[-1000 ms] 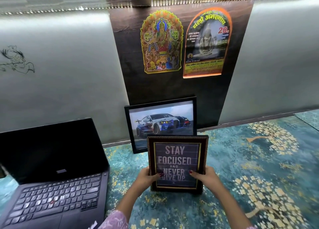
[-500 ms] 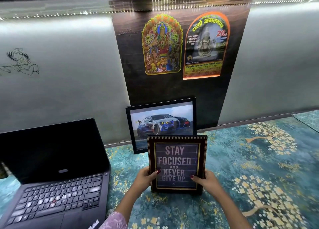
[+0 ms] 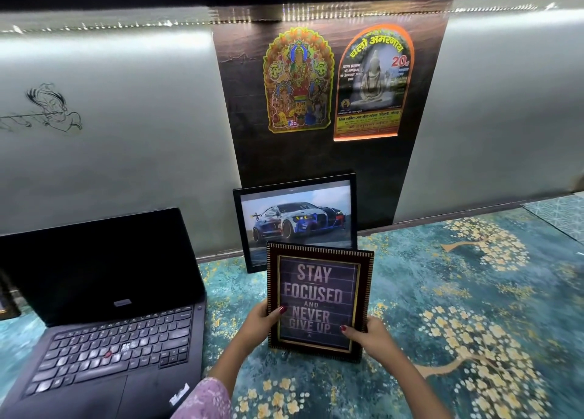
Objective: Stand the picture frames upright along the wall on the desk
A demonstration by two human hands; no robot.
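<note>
Scene: You are looking down at a desk [image 3: 474,324] covered in a teal floral pattern, with a wall [image 3: 110,118] running across the far side at 12 o'clock.

Done so far: The car picture frame [image 3: 297,221] already stands upright at 12 o'clock, its back against the dark wall panel [image 3: 316,159].

Frame in hand: The quote frame [image 3: 319,297], reading "Stay focused and never give up", sits at the centre, upright, in front of the car picture and overlapping its lower right corner from your view. It is well short of the wall. You cannot tell whether its bottom edge rests on the desk.

Left hand: Your left hand [image 3: 260,320] is clamped on the frame's left edge, thumb across the front.

Right hand: Your right hand [image 3: 368,333] is clamped on the lower right edge, thumb on the glass.

Other things: An open laptop [image 3: 104,317] lies at 9 o'clock. Two religious posters [image 3: 298,80] hang on the panel at 12 o'clock.

Progress: Judging by this, one frame is placed and this one is about halfway there.

Left to do: It probably needs a spot against the wall toward 1 o'clock, beside the car picture, then a release.
</note>
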